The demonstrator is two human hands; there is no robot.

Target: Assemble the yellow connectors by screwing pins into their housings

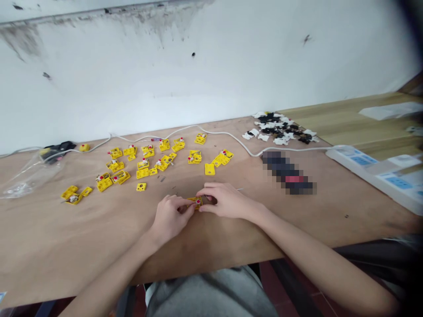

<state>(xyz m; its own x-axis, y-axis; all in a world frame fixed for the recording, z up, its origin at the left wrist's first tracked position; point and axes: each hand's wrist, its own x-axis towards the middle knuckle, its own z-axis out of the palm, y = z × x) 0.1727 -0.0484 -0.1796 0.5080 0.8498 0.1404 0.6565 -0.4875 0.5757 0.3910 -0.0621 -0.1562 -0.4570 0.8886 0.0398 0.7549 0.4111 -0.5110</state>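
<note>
Near the front middle of the table, a small yellow plastic case (191, 201) with a red round part on it sits between my two hands. My left hand (172, 215) pinches its left side with thumb and forefinger. From the right, my right hand (225, 200) grips the other end, thumb and fingers closed around it. A thin dark piece shows under the right fingers, too small to name. Beyond my hands lie several opened yellow cases (143, 171) with white and red parts inside. Just behind the held case are tiny metal bits (173, 188).
A white cable (228, 134) runs along the back to a power strip (370, 169) at the right. White and black parts (280, 127) are heaped at the back right, near a pixelated dark object (287, 172). A clear plastic bag (26, 178) lies far left.
</note>
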